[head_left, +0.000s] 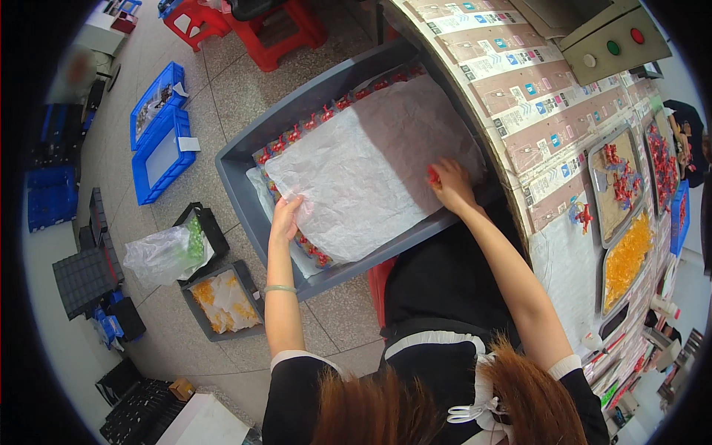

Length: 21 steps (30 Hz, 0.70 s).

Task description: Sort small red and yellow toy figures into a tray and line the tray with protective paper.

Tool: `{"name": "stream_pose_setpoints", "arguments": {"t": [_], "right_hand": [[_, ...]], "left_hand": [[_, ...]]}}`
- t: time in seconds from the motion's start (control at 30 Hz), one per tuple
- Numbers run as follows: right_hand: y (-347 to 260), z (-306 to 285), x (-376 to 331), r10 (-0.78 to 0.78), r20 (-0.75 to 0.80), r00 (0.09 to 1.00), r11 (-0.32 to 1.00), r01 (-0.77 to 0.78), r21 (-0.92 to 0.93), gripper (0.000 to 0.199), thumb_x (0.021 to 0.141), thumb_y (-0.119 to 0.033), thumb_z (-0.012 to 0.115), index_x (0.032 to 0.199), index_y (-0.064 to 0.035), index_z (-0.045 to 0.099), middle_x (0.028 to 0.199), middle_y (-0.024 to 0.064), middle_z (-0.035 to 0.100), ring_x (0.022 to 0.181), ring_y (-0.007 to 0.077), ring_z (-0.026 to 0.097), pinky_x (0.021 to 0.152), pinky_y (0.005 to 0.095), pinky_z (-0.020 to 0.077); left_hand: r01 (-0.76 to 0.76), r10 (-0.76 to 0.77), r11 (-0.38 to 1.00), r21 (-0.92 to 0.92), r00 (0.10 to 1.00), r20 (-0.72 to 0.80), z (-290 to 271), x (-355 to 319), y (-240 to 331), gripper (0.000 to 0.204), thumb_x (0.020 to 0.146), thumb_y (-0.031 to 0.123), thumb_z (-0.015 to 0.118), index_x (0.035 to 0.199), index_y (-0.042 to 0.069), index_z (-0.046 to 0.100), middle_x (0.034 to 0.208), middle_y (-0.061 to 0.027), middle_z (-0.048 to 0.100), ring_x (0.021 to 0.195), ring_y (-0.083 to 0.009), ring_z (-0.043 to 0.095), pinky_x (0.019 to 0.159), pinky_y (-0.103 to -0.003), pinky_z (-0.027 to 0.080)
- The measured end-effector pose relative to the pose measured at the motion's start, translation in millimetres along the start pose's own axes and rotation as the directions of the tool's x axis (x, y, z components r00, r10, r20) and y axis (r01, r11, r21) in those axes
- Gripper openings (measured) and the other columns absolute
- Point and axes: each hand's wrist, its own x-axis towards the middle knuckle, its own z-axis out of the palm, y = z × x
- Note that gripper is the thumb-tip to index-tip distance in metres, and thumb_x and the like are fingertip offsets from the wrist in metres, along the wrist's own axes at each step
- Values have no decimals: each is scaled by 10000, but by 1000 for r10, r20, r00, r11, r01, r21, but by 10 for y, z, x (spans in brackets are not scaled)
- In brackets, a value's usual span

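Note:
A large grey bin [236, 178] stands in front of me. Inside it, a crinkled sheet of white paper [356, 163] covers rows of small red-and-blue plastic figures [297, 133], which show along the far and left edges. My left hand [285, 217] pinches the sheet at its left edge, thumb on top. My right hand [452, 187] is over the right part of the sheet, fingers curled around a small red piece [433, 175], mostly hidden by them. One red-and-blue figure [583, 216] rests on the worktable at my right.
On the worktable [552, 256] are a tray of red-and-blue figures [619, 178], a tray of orange pieces [627, 259] and a control box [615, 46]. Blue crates [162, 156], a grey box with orange pieces [222, 302] and red stools [278, 33] are on the floor.

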Motion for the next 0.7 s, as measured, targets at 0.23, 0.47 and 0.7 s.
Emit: {"name": "stream_pose_setpoints", "arguments": {"t": [0.23, 0.47, 0.7], "right_hand": [[-794, -302, -642, 334, 49, 941, 513, -225, 828, 277, 817, -282, 596, 1007, -81, 585, 1063, 117, 528, 951, 247, 510, 810, 344, 406], [-1272, -212, -952, -215, 778, 590, -527, -741, 417, 407, 822, -417, 555, 1130, -153, 522, 1231, 103, 230, 1222, 382, 207, 973, 569, 194], [-1371, -233, -1093, -23, 826, 563, -584, -678, 446, 321, 819, -322, 571, 1053, -106, 536, 1236, 81, 316, 1177, 351, 306, 916, 585, 284]], "left_hand": [[253, -208, 766, -592, 967, 145, 560, -755, 271, 292, 876, 125, 435, 1126, -14, 494, 1035, -116, 590, 915, -232, 592, 787, -339, 496], [-259, 233, 951, -169, 960, -159, 716, -1651, -101, 429, 886, 294, 398, 1151, -39, 448, 1121, -124, 542, 964, -258, 562, 847, -369, 459], [-144, 81, 743, -653, 989, -125, 334, -3103, -852, 418, 888, 275, 361, 1193, -4, 418, 1185, -104, 497, 1058, -267, 494, 907, -384, 412]]}}
